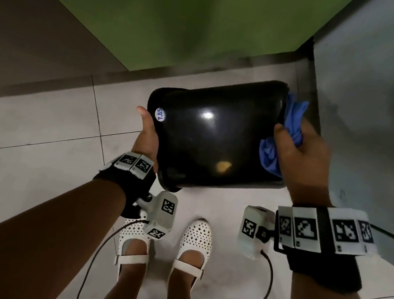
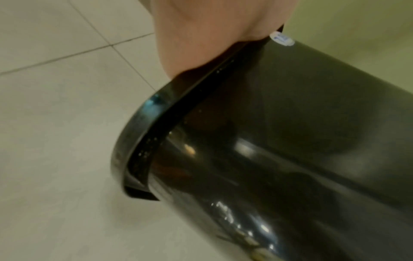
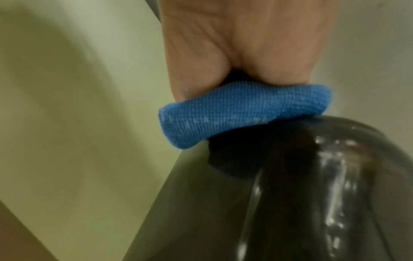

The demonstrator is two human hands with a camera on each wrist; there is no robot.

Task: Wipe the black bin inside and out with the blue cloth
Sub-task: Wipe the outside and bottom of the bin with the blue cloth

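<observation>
A glossy black bin [image 1: 214, 136] is held on its side above the tiled floor, its rim to the left and its base to the right. My left hand [image 1: 146, 137] grips the rim [image 2: 143, 134] next to a small round white sticker [image 1: 160, 114]; the fingers are hidden inside the bin. My right hand [image 1: 300, 157] holds the bunched blue cloth [image 1: 285, 136] against the base end. In the right wrist view the blue cloth [image 3: 241, 113] is squeezed between the palm and the bin's dark wall [image 3: 290, 194].
I stand on pale floor tiles [image 1: 16, 170], with white perforated shoes [image 1: 195, 241] below the bin. A green wall [image 1: 187, 16] lies ahead, a brown panel [image 1: 25, 40] to the left and a grey panel [image 1: 383, 103] close on the right. Cables trail from both wrist cameras.
</observation>
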